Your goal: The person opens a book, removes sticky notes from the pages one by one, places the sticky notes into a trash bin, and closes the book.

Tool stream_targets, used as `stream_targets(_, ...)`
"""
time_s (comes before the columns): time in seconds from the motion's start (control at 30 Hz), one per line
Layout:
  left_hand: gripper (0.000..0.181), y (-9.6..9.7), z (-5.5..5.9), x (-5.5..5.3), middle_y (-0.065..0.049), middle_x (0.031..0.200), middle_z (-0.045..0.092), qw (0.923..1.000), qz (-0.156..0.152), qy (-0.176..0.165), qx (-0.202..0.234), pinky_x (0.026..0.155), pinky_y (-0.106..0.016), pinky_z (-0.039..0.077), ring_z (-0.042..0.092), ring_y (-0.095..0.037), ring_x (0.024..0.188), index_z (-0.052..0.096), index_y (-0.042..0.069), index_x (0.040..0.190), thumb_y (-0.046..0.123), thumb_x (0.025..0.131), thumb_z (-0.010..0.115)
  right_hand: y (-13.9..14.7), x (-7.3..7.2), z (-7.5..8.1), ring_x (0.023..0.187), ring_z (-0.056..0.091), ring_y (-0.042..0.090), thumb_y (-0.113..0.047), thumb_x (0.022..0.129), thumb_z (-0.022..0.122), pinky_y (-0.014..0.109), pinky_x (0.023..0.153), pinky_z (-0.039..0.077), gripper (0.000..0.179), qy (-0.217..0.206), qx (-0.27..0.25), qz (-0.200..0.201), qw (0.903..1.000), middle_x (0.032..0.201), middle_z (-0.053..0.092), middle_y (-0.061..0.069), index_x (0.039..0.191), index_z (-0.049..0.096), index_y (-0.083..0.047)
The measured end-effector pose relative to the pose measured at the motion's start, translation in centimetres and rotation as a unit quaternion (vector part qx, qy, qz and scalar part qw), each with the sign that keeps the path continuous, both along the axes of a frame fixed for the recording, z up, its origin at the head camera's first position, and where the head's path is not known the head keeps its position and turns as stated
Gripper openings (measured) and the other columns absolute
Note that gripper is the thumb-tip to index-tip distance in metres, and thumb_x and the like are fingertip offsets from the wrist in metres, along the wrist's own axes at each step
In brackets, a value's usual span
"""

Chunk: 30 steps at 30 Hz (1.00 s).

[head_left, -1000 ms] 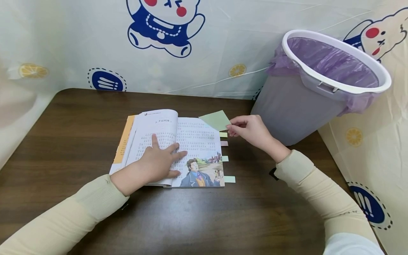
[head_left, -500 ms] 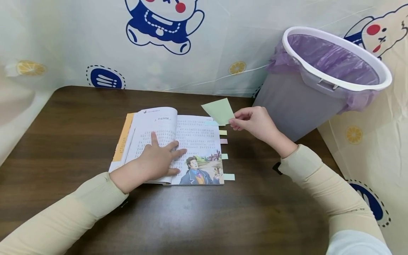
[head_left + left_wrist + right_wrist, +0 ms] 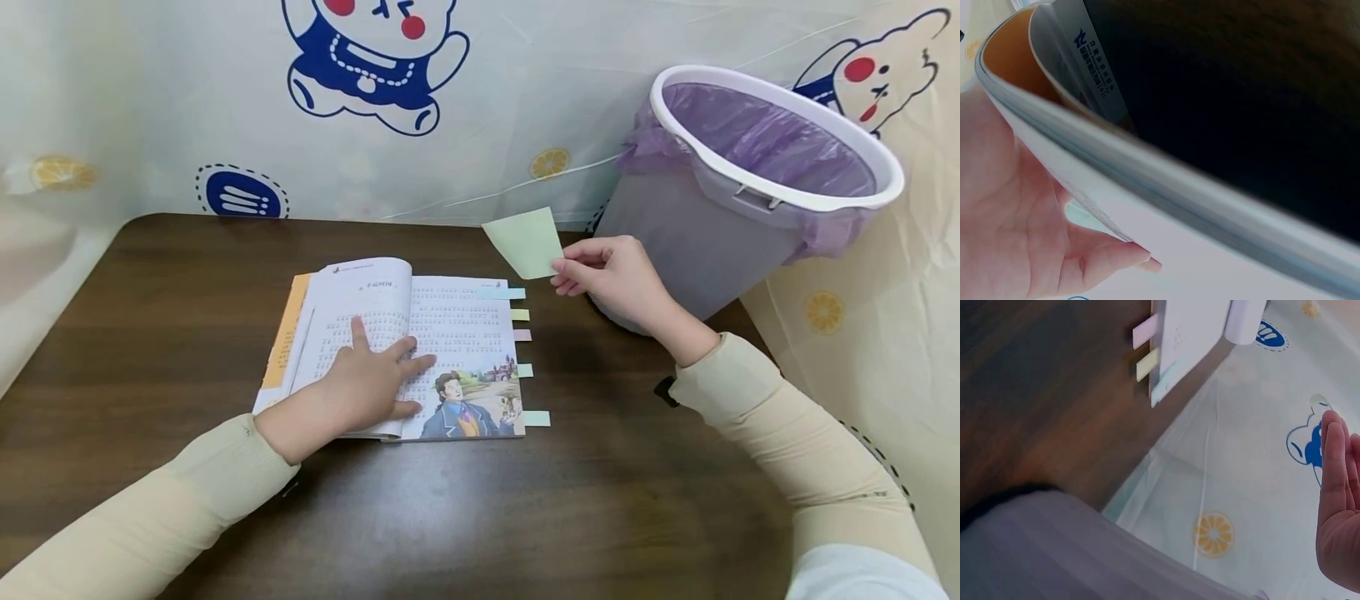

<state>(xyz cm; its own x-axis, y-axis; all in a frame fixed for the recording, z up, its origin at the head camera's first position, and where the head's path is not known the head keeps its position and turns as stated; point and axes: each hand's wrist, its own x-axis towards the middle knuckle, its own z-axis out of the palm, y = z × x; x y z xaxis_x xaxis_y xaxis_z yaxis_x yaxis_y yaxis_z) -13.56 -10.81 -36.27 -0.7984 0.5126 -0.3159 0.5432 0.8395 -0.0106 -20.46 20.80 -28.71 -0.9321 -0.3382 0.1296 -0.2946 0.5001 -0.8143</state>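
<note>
An open book (image 3: 465,329) lies on the brown table, with printed text and a cartoon picture on its right page. My left hand (image 3: 363,387) rests across the middle of it, fingers spread over both pages. In the left wrist view the left palm (image 3: 1016,206) is beside the curved pages. My right hand (image 3: 618,279) pinches a pale green square of paper (image 3: 528,242) by its lower right corner, above and behind the book's far right corner. Several coloured sticky tabs (image 3: 537,418) stick out from the right page edge. A pale blue tab (image 3: 501,293) lies across the page's top right.
A grey bin (image 3: 667,225) with a purple liner stands tilted at the back right, close behind my right hand. A patterned cloth (image 3: 495,108) with cartoon bears and orange slices hangs along the back and sides of the table (image 3: 150,333).
My right hand has lifted the green paper up and to the right, off the page's corner, uncovering the pale blue tab beneath. The left hand stays on the book.
</note>
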Motion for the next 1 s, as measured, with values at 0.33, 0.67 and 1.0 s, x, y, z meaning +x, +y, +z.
stream_targets(0.33,0.07,0.0,-0.1,0.0,-0.017,0.157,0.044,0.9999,0.007,-0.002,0.01,0.08,-0.065,0.056,0.026,-0.08,0.125,0.05,0.023,0.154,0.056,0.095,0.067,0.8,0.9,3.1,0.071,0.074,0.013,-0.004,0.093,0.075,0.029,0.07,0.061,0.018,0.016,-0.03,-0.025,0.9991,0.082,0.076,0.011,0.102,0.074,0.013)
stream_targets(0.67,0.069,0.0,-0.1,0.2,-0.017,0.157,0.044,0.9998,0.004,-0.002,0.017,0.08,-0.066,0.055,0.026,-0.081,0.125,0.051,0.022,0.153,0.055,0.095,0.067,1.8,1.5,5.1,0.068,0.074,0.012,0.001,0.091,0.076,0.026,0.068,0.06,0.017,0.078,-0.06,-0.061,0.9933,0.079,0.077,0.001,0.102,0.074,0.013)
stream_targets(1.0,0.069,-0.1,-0.2,0.2,-0.017,0.156,0.044,0.9999,0.001,0.004,0.014,0.078,-0.065,0.056,0.026,-0.081,0.124,0.051,0.022,0.153,0.056,0.095,0.066,1.8,2.1,6.1,0.068,0.074,0.011,0.002,0.093,0.073,0.024,0.067,0.06,0.017,0.109,-0.056,-0.06,0.9907,0.077,0.076,0.001,0.103,0.073,0.015)
